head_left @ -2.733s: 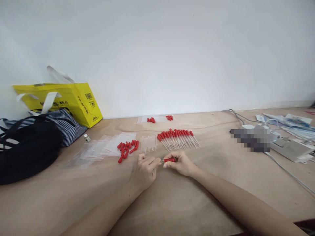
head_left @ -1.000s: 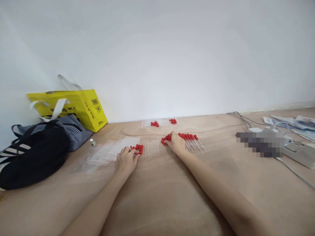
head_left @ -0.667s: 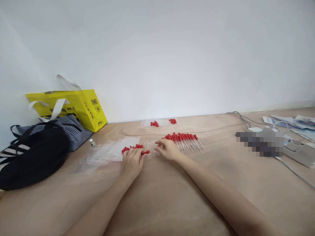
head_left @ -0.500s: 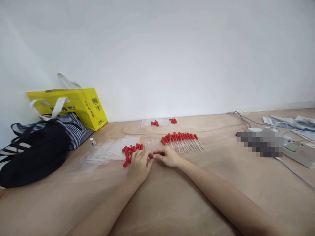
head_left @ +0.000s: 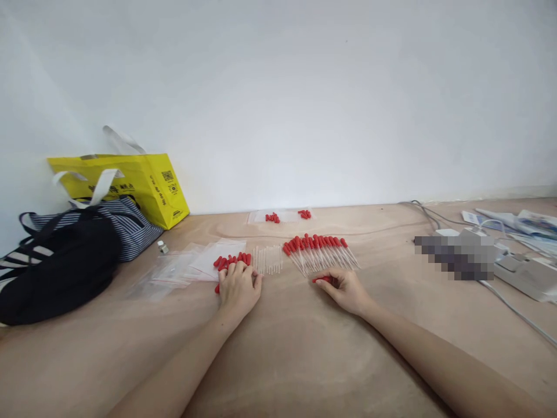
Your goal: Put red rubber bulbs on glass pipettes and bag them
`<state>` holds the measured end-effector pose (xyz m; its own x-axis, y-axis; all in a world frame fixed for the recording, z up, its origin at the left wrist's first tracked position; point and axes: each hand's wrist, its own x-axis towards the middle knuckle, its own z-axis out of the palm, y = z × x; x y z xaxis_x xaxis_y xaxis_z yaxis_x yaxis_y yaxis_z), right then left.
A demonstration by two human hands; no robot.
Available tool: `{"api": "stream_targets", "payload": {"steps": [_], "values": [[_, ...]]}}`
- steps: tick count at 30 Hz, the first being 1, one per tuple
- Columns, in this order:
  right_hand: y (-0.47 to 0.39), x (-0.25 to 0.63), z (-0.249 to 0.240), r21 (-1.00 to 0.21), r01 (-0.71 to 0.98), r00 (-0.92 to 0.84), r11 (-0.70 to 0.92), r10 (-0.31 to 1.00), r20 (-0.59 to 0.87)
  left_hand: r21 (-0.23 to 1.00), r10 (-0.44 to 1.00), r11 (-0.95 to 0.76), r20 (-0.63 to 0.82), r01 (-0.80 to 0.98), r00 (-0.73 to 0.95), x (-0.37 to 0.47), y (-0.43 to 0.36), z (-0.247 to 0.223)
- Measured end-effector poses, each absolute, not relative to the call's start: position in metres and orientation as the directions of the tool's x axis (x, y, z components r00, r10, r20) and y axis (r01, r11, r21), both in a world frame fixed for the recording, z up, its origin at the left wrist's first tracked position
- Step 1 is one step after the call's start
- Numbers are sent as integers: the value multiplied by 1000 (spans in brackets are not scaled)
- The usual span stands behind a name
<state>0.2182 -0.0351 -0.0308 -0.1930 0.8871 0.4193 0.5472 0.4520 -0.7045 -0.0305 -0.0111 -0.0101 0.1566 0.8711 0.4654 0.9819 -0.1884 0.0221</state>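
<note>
My right hand (head_left: 348,290) is closed on a red rubber dropper bulb (head_left: 322,280), low over the table just in front of a fanned row of droppers (head_left: 322,249) with red bulbs and thin clear tubes. Over a pile of loose red rubber bulbs (head_left: 232,260) lies my left hand (head_left: 238,287), its thumb apart and its fingertips hidden among the bulbs. Between the pile and the droppers, several thin clear tubes (head_left: 267,259) lie side by side. Whether a tube is attached to the bulb in my right hand I cannot make out.
Clear zip bags (head_left: 183,270) lie left of the pile, near a small glass bottle (head_left: 162,247). At the wall is another bag (head_left: 287,216) with red bulbs. A yellow bag (head_left: 161,188) and a black bag (head_left: 78,273) stand left; a power strip (head_left: 526,273) lies right.
My hands, which were together in front of the tubes, are now apart. The right has moved right with a red bulb; the left has shifted left onto the pile.
</note>
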Motion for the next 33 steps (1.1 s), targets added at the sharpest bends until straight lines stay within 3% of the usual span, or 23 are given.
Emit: {"api": "stream_targets", "payload": {"steps": [10, 16, 18, 21, 23, 26, 33], "values": [[-39, 209, -24, -642, 560, -278, 523, 849, 449, -139, 911, -122, 378, 983, 167, -21, -11, -2], [-39, 210, -25, -609, 586, -272, 535, 838, 473, -233, 892, -102, 409, 967, 193, -25, -23, 13], [-38, 210, -26, -612, 582, -262, 536, 836, 483, -194, 871, -108, 455, 975, 187, -27, -28, 20], [-36, 211, -29, -654, 567, -206, 501, 855, 476, -41, 864, -234, 450, 971, 227, -31, -33, 23], [-33, 212, -32, -703, 549, -142, 452, 880, 454, 45, 859, -378, 389, 925, 332, -33, -33, 19], [-31, 214, -35, -760, 517, -85, 393, 907, 412, 79, 808, -537, 336, 840, 485, -37, -29, 10], [-33, 212, -34, -646, 608, -187, 462, 874, 449, 184, 802, -591, 238, 786, 548, -40, -30, 9]]}}
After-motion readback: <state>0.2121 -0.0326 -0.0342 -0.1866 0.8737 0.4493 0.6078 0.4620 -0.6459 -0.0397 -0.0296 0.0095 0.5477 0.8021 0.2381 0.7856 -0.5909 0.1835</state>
